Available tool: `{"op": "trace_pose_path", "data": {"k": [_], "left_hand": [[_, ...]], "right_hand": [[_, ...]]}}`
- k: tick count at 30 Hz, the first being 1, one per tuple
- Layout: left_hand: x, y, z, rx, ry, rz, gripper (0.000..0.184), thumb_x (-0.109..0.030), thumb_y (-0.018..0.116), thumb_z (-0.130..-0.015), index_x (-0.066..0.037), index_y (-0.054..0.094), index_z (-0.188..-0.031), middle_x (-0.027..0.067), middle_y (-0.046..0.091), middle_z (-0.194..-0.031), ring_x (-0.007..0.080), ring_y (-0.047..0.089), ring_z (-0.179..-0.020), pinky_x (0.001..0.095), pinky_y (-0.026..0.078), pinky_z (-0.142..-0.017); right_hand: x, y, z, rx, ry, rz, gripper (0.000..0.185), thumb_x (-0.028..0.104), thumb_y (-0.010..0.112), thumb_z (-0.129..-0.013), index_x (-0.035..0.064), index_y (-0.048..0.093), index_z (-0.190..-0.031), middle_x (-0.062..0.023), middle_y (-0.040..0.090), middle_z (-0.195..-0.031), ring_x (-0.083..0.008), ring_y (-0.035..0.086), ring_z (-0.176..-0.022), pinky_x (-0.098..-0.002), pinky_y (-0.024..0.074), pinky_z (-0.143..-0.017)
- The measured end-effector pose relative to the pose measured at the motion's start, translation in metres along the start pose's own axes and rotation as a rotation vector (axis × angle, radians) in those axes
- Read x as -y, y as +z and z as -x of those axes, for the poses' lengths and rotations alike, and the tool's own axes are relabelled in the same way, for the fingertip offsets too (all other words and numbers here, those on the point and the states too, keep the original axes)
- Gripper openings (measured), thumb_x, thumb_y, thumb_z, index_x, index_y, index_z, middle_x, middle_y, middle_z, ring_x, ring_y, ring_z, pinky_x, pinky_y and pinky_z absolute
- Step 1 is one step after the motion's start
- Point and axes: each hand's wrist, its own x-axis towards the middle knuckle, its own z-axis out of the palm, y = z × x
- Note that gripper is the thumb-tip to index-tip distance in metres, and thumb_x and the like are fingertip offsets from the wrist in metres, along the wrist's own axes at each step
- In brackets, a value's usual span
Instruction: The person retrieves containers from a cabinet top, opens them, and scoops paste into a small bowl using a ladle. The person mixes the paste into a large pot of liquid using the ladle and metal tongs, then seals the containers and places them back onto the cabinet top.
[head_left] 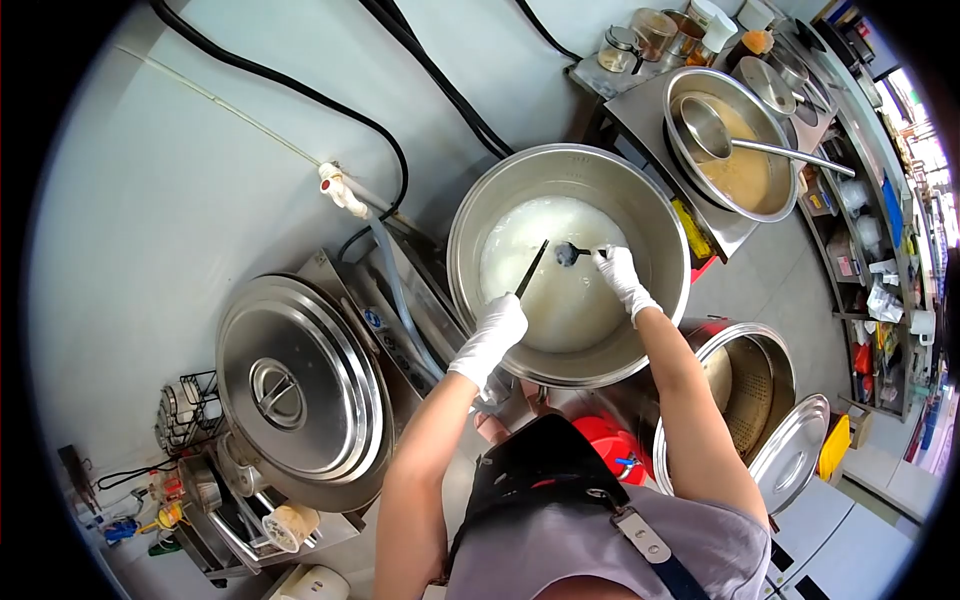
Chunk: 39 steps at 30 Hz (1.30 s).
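A large steel pot [668, 290] holds a whitish, cloudy liquid [560, 315]. Over its left side my left hand [497, 335], in a white glove, is closed on a thin dark stick-like tool [532, 270] that points up over the liquid. My right hand [622, 278], also gloved in white, grips the dark handle of a small tool with a round, dark grey-blue head [567, 254]. That head is at or just above the liquid, near the tip of the left tool; whether it touches the liquid I cannot tell.
A big steel lid [275, 395] is at the left. Upper right, a basin [785, 205] of tan liquid holds a ladle [706, 128]. An open steel pot [780, 350] and a lid [790, 455] stand lower right, near a red bucket [597, 435]. A hose [390, 270] runs beside the pot.
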Motion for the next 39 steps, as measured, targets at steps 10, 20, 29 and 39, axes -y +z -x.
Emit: {"op": "trace_pose_path", "data": {"k": [10, 20, 29, 39], "left_hand": [[-0.012, 0.003, -0.008, -0.006, 0.004, -0.034, 0.025, -0.007, 0.049, -0.078, 0.003, 0.065, -0.094, 0.0258, 0.063, -0.095, 0.0386, 0.061, -0.094, 0.0430, 0.050, -0.083], [0.003, 0.038, -0.034, 0.094, 0.112, -0.092, 0.026, -0.007, 0.050, -0.079, 0.004, 0.064, -0.098, 0.0258, 0.063, -0.097, 0.0396, 0.061, -0.095, 0.0436, 0.049, -0.083], [-0.007, 0.035, -0.030, 0.073, 0.026, -0.120, 0.027, -0.008, 0.046, -0.084, 0.004, 0.060, -0.104, 0.0237, 0.063, -0.101, 0.0373, 0.061, -0.097, 0.0428, 0.050, -0.084], [-0.014, 0.033, -0.031, -0.042, 0.039, -0.246, 0.028, -0.010, 0.042, -0.087, 0.001, 0.063, -0.102, 0.0208, 0.065, -0.099, 0.0335, 0.064, -0.092, 0.0416, 0.052, -0.079]], "right_hand": [[0.023, -0.013, 0.007, -0.020, 0.192, -0.345, 0.021, 0.020, 0.059, -0.084, 0.0009, 0.067, -0.089, -0.0114, 0.062, -0.065, -0.0147, 0.054, -0.057, -0.0291, 0.0447, -0.058], [0.016, -0.004, 0.009, -0.111, 0.274, -0.467, 0.018, 0.017, 0.059, -0.085, 0.0009, 0.067, -0.086, -0.0057, 0.061, -0.061, -0.0111, 0.054, -0.055, -0.0261, 0.0442, -0.056], [0.015, 0.006, 0.003, -0.117, 0.304, -0.444, 0.021, 0.021, 0.059, -0.085, 0.0022, 0.068, -0.085, -0.0067, 0.062, -0.060, -0.0111, 0.054, -0.053, -0.0271, 0.0442, -0.055], [0.020, 0.001, 0.001, -0.180, 0.326, -0.401, 0.020, 0.019, 0.059, -0.084, 0.0011, 0.068, -0.086, -0.0071, 0.060, -0.058, -0.0125, 0.054, -0.052, -0.0277, 0.0445, -0.053]]}}
